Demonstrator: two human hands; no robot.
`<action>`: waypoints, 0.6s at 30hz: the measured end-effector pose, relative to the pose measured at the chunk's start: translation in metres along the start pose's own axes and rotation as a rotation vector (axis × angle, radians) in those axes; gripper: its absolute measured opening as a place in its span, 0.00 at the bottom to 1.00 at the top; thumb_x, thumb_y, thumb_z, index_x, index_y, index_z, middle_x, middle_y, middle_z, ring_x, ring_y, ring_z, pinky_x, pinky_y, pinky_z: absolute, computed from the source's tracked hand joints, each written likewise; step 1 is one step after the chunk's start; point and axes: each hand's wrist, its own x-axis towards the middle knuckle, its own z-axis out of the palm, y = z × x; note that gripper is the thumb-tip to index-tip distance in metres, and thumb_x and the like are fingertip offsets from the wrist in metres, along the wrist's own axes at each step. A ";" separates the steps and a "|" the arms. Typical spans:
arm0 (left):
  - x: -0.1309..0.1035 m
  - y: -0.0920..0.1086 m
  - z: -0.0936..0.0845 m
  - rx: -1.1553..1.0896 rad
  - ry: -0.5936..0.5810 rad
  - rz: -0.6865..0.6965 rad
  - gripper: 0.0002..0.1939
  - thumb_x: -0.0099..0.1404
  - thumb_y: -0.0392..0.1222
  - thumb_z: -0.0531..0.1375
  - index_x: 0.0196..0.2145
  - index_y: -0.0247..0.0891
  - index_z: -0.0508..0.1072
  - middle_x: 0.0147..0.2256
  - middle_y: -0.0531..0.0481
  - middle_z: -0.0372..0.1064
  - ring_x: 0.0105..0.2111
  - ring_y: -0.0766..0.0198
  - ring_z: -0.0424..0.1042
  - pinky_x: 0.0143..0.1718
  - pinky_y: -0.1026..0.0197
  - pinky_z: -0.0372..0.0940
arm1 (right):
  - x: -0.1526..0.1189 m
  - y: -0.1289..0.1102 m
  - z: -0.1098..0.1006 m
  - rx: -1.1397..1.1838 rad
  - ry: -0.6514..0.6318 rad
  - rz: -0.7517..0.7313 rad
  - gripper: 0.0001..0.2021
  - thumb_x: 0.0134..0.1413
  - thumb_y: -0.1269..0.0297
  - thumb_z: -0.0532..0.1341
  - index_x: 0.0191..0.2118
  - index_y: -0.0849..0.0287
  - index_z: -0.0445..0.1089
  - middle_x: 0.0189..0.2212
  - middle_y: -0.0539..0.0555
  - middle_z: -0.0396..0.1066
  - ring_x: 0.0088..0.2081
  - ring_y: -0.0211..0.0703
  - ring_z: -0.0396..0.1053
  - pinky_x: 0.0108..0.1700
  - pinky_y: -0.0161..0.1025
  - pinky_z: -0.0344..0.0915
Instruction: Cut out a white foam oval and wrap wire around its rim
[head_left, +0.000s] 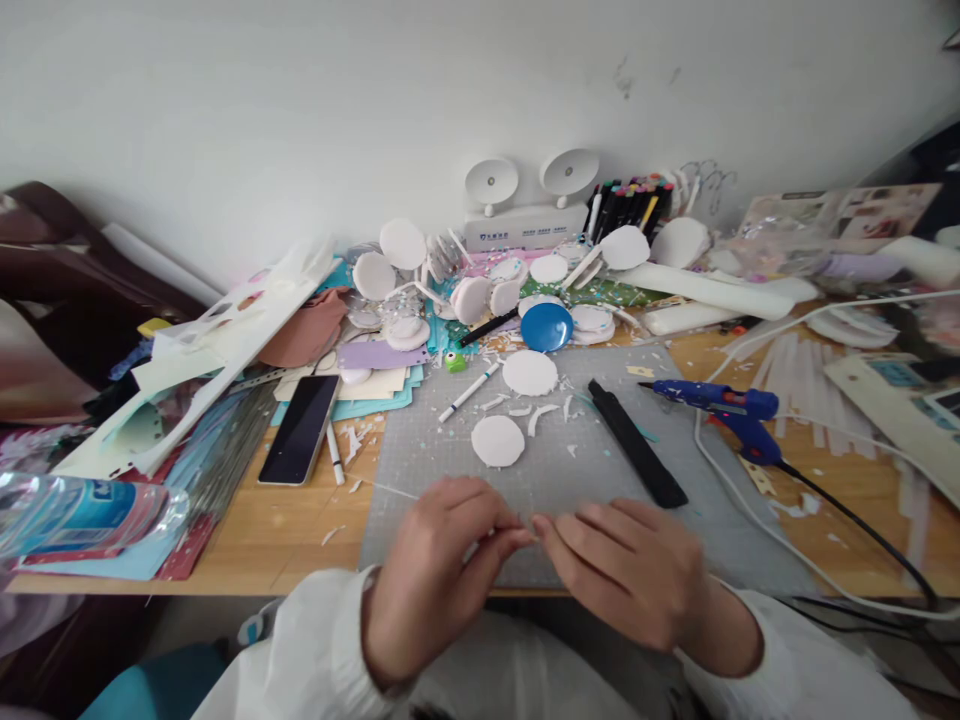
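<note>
Over the front edge of the grey cutting mat [405, 450], my left hand [450, 570] and my right hand [630, 570] nearly meet at the fingertips. Both are closed in a pinch, and whatever they hold is too small and blurred to name; a thin pale strand runs off to the left of my left hand. Just beyond them lies a white scalloped disc [498, 441], with a second white disc [529, 373] behind it. White scraps [541, 417] and a white pen [469, 391] are on the mat. A black long tool [637, 445] lies beyond my right hand.
A blue glue gun [720, 400] with its cable is at the right. A phone [300, 430] and a plastic bottle [90, 515] lie at the left. White discs, a blue round dish [547, 327] and marker pens [630, 208] crowd the back.
</note>
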 end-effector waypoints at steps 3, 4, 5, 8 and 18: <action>-0.002 -0.003 0.002 0.097 0.105 0.079 0.06 0.67 0.34 0.58 0.31 0.36 0.71 0.29 0.52 0.72 0.29 0.66 0.67 0.34 0.61 0.58 | 0.002 0.004 -0.001 0.173 -0.080 0.218 0.05 0.61 0.72 0.58 0.35 0.60 0.70 0.25 0.51 0.73 0.28 0.40 0.69 0.30 0.40 0.62; -0.003 -0.004 0.003 0.131 0.140 0.125 0.04 0.67 0.33 0.58 0.33 0.36 0.71 0.29 0.52 0.73 0.29 0.66 0.67 0.34 0.60 0.57 | 0.004 0.005 -0.003 0.250 -0.106 0.309 0.05 0.61 0.71 0.58 0.34 0.60 0.69 0.25 0.51 0.72 0.28 0.40 0.68 0.30 0.39 0.63; -0.005 -0.006 0.005 0.157 0.165 0.178 0.03 0.67 0.33 0.58 0.35 0.36 0.72 0.30 0.52 0.73 0.29 0.67 0.67 0.34 0.60 0.57 | 0.006 0.005 -0.006 0.339 -0.139 0.395 0.04 0.60 0.71 0.58 0.33 0.59 0.68 0.25 0.51 0.71 0.29 0.40 0.69 0.31 0.38 0.64; -0.011 -0.011 0.011 0.220 0.185 0.349 0.04 0.67 0.32 0.58 0.40 0.33 0.72 0.32 0.50 0.75 0.30 0.66 0.67 0.34 0.59 0.55 | 0.011 0.004 -0.015 0.652 -0.258 0.560 0.04 0.59 0.71 0.58 0.39 0.57 0.69 0.33 0.52 0.74 0.36 0.40 0.71 0.39 0.37 0.68; -0.010 0.000 0.018 0.028 0.245 0.007 0.07 0.66 0.33 0.58 0.29 0.35 0.72 0.25 0.52 0.70 0.27 0.67 0.65 0.32 0.61 0.56 | 0.013 -0.003 -0.005 0.687 -0.078 0.584 0.06 0.60 0.73 0.58 0.32 0.57 0.69 0.26 0.49 0.71 0.30 0.37 0.67 0.32 0.35 0.65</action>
